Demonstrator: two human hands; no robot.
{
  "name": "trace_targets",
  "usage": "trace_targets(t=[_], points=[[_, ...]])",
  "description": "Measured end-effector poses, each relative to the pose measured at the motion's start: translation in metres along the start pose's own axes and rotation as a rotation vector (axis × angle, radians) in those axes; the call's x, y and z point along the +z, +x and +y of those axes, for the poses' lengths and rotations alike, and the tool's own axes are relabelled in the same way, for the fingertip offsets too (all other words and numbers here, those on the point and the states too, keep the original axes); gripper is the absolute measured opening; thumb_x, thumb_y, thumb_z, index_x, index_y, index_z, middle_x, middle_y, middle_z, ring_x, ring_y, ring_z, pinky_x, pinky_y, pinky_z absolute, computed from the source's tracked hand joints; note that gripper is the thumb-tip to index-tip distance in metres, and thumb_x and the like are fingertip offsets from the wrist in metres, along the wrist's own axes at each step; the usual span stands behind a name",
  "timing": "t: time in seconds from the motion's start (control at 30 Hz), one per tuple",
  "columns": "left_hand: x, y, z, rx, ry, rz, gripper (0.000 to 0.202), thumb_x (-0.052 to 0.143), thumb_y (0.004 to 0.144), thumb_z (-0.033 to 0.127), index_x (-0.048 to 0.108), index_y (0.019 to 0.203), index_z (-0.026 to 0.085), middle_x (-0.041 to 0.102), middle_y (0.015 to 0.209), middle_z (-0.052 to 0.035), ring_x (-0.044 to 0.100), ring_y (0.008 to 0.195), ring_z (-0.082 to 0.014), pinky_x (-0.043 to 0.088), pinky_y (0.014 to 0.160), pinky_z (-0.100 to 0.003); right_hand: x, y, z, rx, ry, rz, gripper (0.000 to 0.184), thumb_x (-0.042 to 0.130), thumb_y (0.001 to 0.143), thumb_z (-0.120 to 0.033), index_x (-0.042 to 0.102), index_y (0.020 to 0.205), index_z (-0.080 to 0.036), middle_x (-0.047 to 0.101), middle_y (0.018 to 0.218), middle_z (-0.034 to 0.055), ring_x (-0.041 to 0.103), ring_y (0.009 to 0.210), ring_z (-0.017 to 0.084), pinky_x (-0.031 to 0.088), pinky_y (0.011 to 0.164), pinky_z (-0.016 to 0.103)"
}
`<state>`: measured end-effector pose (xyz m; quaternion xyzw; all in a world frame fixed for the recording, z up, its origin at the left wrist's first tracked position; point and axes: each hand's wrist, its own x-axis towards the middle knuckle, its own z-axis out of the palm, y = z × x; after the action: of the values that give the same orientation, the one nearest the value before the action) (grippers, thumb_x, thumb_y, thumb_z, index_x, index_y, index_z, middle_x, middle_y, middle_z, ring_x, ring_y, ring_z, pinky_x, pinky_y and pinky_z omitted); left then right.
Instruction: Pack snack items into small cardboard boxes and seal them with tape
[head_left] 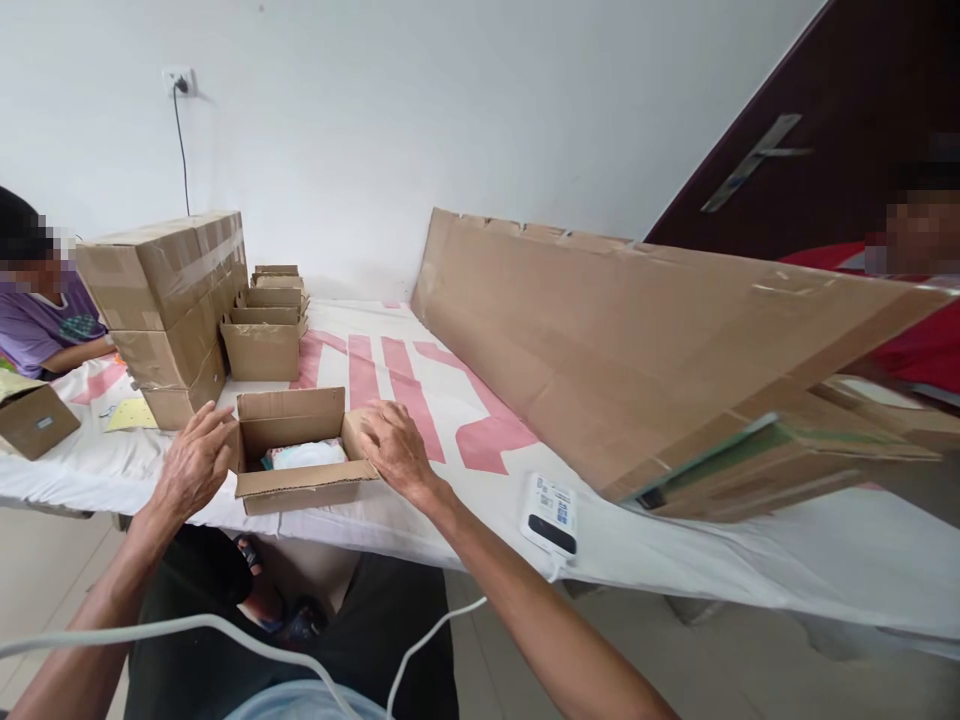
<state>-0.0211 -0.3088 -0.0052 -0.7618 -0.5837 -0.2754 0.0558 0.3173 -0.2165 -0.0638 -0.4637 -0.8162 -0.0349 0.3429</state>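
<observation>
A small open cardboard box (296, 495) sits at the near edge of the cloth-covered table in front of me, its flaps raised or spread outward. Inside lies a white packet (309, 455) with some coloured print; its kind is not clear. My left hand (196, 458) is closed at the box's left side, fingers bent against the left flap. On the opposite side my right hand (396, 448) grips the right flap, with its fingers curled over the cardboard. The fingertips of both hands are partly hidden.
Taped boxes (169, 310) are stacked at left, with open boxes (262, 345) behind. A large cardboard sheet (600, 340) leans across the right side. A white device (551, 515) with a cable lies right of me. Another person (52, 320) sits left; one in red is at right.
</observation>
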Motion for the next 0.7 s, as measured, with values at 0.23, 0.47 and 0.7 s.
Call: trace_targets(t=[0.23, 0.47, 0.7], points=[[0.004, -0.008, -0.001, -0.071, 0.112, -0.186, 0.049, 0.071, 0.089, 0.068, 0.078, 0.11, 0.024, 0.075, 0.125, -0.0151, 0.062, 0.133, -0.0423, 0.049, 0.113, -0.056, -0.029, 0.028, -0.02, -0.128, -0.062, -0.352, 0.025, 0.056, 0.095, -0.009, 0.074, 0.08, -0.019, 0.076, 0.09, 0.0087, 0.068, 0.09, 0.023, 0.048, 0.091, 0.033], [0.029, 0.003, -0.01, -0.026, -0.082, -0.292, 0.103, 0.089, 0.064, 0.078, 0.064, 0.146, 0.02, 0.046, 0.165, -0.0242, 0.05, 0.148, -0.0509, 0.046, 0.117, -0.065, -0.017, 0.064, -0.047, -0.21, -0.104, -0.74, 0.022, 0.074, 0.09, -0.025, 0.08, 0.111, -0.022, 0.078, 0.126, 0.013, 0.071, 0.119, 0.031, 0.053, 0.095, 0.037], [0.045, -0.016, -0.018, -0.026, -0.136, -0.224, 0.102, 0.088, 0.068, 0.077, 0.061, 0.149, 0.02, 0.038, 0.171, -0.0253, 0.043, 0.154, -0.0497, 0.045, 0.12, -0.067, 0.024, 0.08, -0.059, -0.24, -0.143, -0.881, 0.013, 0.081, 0.074, -0.018, 0.078, 0.086, -0.019, 0.083, 0.099, 0.0128, 0.08, 0.093, 0.03, 0.056, 0.074, 0.033]])
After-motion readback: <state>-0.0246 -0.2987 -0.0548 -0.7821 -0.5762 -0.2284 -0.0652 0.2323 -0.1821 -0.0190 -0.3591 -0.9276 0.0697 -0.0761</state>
